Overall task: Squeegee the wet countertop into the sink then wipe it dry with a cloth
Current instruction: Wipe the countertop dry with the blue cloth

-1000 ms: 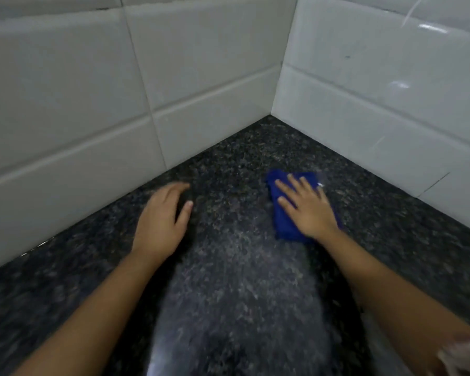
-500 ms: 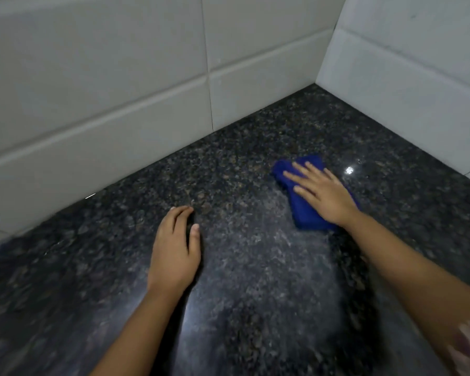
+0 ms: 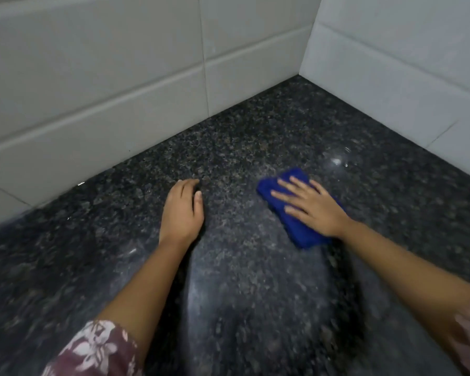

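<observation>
1. pale glossy rectangular wall tiles (image 3: 92,77), meeting in a corner at upper right, cut off by the top edge.
2. dark speckled polished stone countertop (image 3: 255,294), running up to the tiles on two sides; near part blurred, with a hazy sheen down the middle, wet or only reflecting hard to tell.
3. maroon floral-print sleeve (image 3: 98,348) on the left arm, cropped at the bottom edge.
4. folded deep-blue cloth (image 3: 303,234), flat on the countertop right of centre; middle hidden under the right hand, far corner and near end showing past it.
5. right hand (image 3: 312,210), palm down on the cloth, fingers straight and spread, pressing rather than gripping.
6. left hand (image 3: 181,210), apart from the cloth, resting on bare stone, fingers loosely bent, nothing held; fingertips partly tucked out of sight.
</observation>
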